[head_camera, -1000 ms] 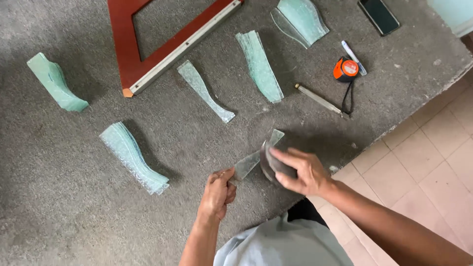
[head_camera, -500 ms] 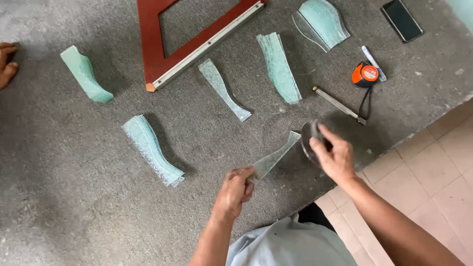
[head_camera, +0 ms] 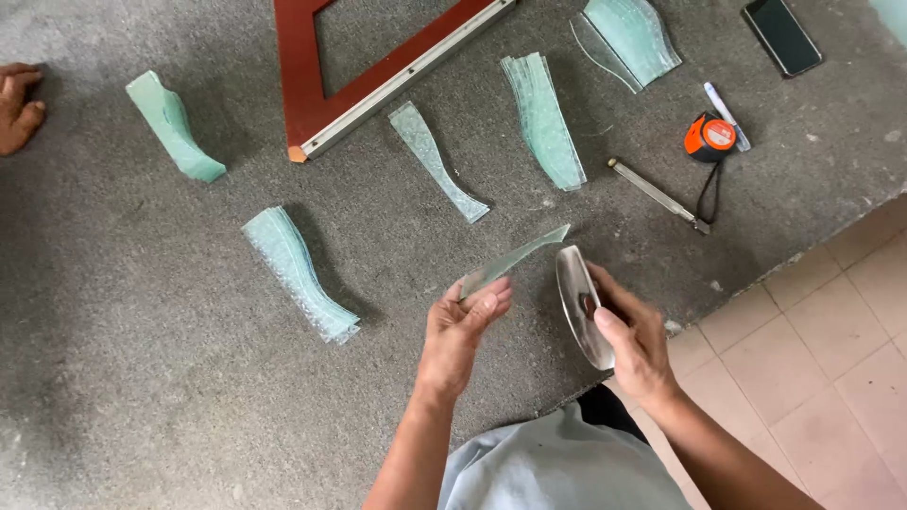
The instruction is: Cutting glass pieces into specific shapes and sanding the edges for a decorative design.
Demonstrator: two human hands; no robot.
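One glass strip (head_camera: 515, 257) points up-right.

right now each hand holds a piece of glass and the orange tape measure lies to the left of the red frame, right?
Not quite: in the head view the orange tape measure lies to the right of the red frame. The left hand and right hand do each hold glass.

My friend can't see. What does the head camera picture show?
A person's left hand holds a thin glass strip and the right hand a curved clear glass piece above a grey carpeted table. Stacks of wavy green glass, a red frame and a tape measure lie around.
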